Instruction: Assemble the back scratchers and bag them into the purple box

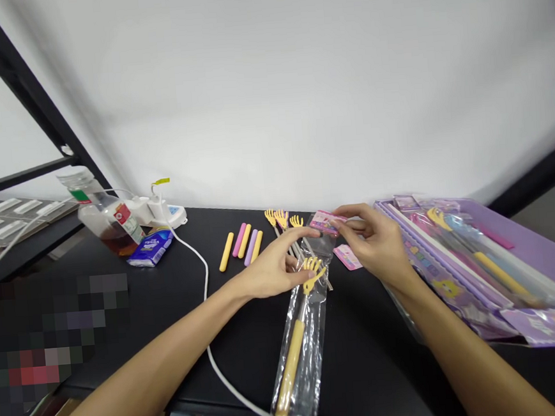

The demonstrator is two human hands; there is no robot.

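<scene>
A clear plastic bag (pixel 318 352) lies lengthwise across the desk's front edge with a yellow back scratcher (pixel 290 373) inside it. My left hand (pixel 275 266) is at the upper part of the bag, its thumb by the scratcher's claw and its forefinger near the bag's mouth. Between the thumb and fingers of my right hand (pixel 373 239) is a pink printed card (pixel 325 222), held at the top end of the bag. Another pink card (pixel 347 257) lies beneath that hand. Just beyond my left hand are several loose scratcher heads (pixel 282 218) on metal rods, partly covered by my fingers.
Yellow, pink and purple handles (pixel 244 241) lie left of my hands. A purple display box (pixel 539 232) with bagged scratchers stands right. A white cable (pixel 207 290) crosses the black desk (pixel 172 331) from a power strip (pixel 177 214). A bottle (pixel 107 215) and blue packet (pixel 150 248) stand left.
</scene>
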